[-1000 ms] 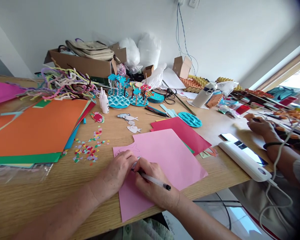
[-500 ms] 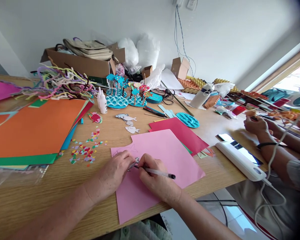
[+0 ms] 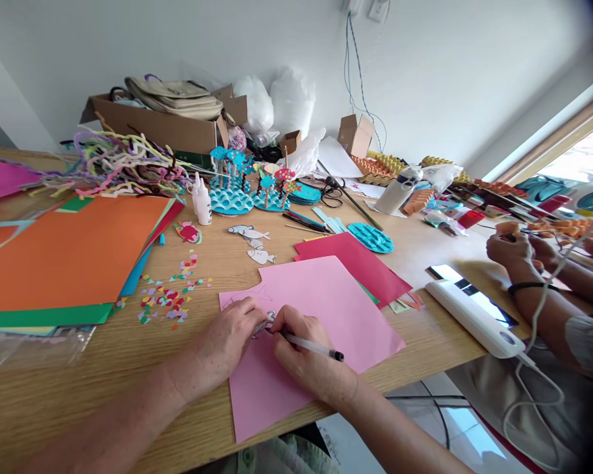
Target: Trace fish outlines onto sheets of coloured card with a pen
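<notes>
My right hand (image 3: 309,352) is closed around a pen (image 3: 313,345) with a clear barrel and a black end. The pen's tip is hidden by my fingers, beside a small grey-and-white paper cutout (image 3: 263,325). Curled fingers of my left hand (image 3: 230,336) press this cutout down on a pink sheet of paper (image 3: 333,303). A fish outline (image 3: 259,293) is drawn near the sheet's upper left edge. Beyond the sheet lie several white and grey paper fish cutouts (image 3: 261,255). A red fish cutout (image 3: 188,232) lies farther left, near the glue bottles (image 3: 202,203).
Stacked coloured paper (image 3: 74,257) lies at left, with confetti pieces (image 3: 168,299) beside it. Blue fish ornaments (image 3: 231,197), fuzzy craft stems (image 3: 128,161) and a box (image 3: 153,125) stand behind. At right are a phone (image 3: 497,304), a white power bank-like device (image 3: 469,319) and another person's hands (image 3: 511,250).
The pen's back end has tipped slightly down and left in my right hand. My left hand and the paper stay put. The other person's hands have shifted slightly.
</notes>
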### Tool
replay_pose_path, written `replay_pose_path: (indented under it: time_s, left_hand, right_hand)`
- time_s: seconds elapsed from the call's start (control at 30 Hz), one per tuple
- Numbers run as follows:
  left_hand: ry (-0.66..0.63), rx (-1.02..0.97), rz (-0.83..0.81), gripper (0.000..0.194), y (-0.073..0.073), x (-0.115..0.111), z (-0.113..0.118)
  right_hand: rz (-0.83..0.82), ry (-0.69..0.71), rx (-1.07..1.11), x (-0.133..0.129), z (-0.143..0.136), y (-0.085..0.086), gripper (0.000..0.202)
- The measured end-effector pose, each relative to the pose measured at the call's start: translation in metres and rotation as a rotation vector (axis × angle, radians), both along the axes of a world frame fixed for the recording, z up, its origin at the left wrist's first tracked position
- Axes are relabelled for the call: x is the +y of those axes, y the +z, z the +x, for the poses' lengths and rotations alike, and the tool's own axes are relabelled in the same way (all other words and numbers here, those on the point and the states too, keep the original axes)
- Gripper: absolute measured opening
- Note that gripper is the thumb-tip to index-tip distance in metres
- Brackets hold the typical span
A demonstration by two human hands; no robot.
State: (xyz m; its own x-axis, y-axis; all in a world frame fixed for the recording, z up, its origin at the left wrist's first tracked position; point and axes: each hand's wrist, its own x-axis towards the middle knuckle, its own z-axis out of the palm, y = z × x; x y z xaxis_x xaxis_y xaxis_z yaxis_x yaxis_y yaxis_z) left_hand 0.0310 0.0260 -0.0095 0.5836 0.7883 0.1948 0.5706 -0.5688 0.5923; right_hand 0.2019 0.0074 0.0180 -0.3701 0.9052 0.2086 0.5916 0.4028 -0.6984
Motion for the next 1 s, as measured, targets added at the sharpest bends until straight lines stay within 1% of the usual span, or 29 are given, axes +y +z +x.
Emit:
replay_pose_path:
  time_s: [0.23, 0.43, 0.7, 1.0]
  left_hand:
    - [-0.008, -0.046, -0.027, 0.021, 0.005, -0.002, 0.000]
    - [-0.005, -0.073, -0.048, 0.021, 0.007, -0.002, 0.001]
    - [-0.005, -0.065, -0.054, 0.022, 0.008, -0.003, 0.000]
    - [-0.003, -0.032, -0.038, 0.021, 0.008, -0.002, 0.001]
  right_hand:
    - [-0.003, 0.045, 0.018, -0.005, -0.007, 0.001, 0.019]
    - [-0.024, 0.073, 0.039, -0.006, -0.012, 0.003, 0.016]
    - [-0.018, 0.100, 0.030, -0.005, -0.008, 0.003, 0.016]
    - [-0.011, 0.094, 0.054, -0.007, -0.005, 0.003, 0.018]
